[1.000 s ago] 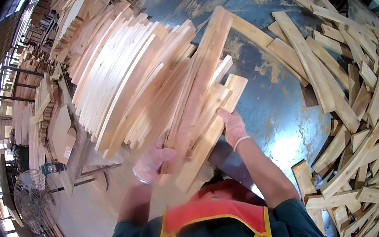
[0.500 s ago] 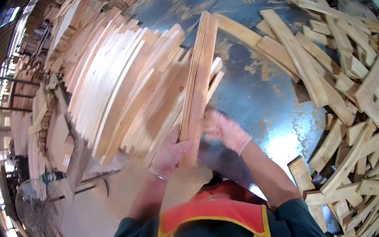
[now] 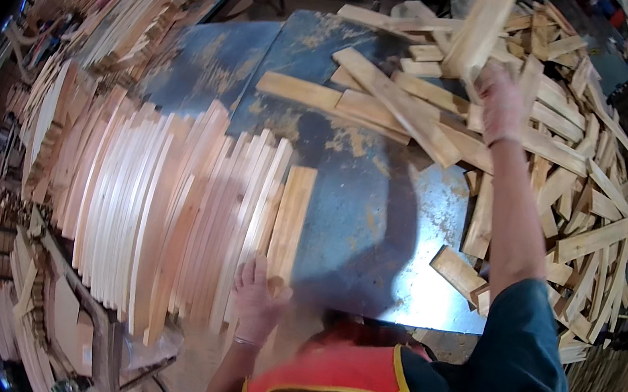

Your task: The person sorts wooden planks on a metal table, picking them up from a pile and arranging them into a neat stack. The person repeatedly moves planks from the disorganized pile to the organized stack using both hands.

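Note:
A pale wooden board [image 3: 480, 30] stands tilted up over the loose pile at the far right, with my right hand [image 3: 499, 106] closed round its lower end. My left hand [image 3: 257, 303], fingers spread, rests against the near ends of the lined-up boards [image 3: 166, 206] on the left. Beside its thumb lies a single yellowish board [image 3: 292, 221], flat on the metal table at the right end of that row. Both hands wear thin pale gloves.
A jumbled pile of short boards [image 3: 560, 176] covers the table's right side. The blue-grey metal tabletop [image 3: 348, 242], dusted with sawdust, lies between row and pile. More stacked boards [image 3: 155, 10] stand at the far left.
My right hand has swung far to the right, onto a board at the pile. The board my left hand held upright is out of that hand, which now rests lower at the row's ends.

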